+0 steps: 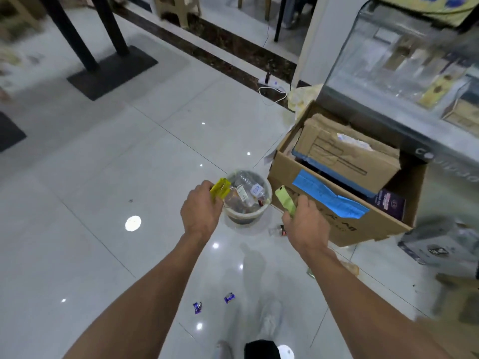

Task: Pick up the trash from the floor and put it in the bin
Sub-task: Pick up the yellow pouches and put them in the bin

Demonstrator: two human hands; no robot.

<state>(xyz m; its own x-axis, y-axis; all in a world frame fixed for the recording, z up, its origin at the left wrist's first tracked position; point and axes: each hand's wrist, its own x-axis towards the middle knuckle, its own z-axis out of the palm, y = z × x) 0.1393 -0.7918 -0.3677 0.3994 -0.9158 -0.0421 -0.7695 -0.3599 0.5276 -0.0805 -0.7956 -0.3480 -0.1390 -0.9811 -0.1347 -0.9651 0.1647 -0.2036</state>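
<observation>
Glossy white floor tiles point(103, 203) carry a small round bin point(243, 216) beside a cardboard box point(324, 229). The left hand point(201, 211) pinches a yellow wrapper point(220, 194) at the bin's rim, and the right hand point(305, 224) grips a pale green wrapper point(285, 202) just beside it. Both wrappers look feather-light, crinkly and slippery, so they are best pinched by an edge. Both arms reach forward, with the backs of the hands up.
</observation>
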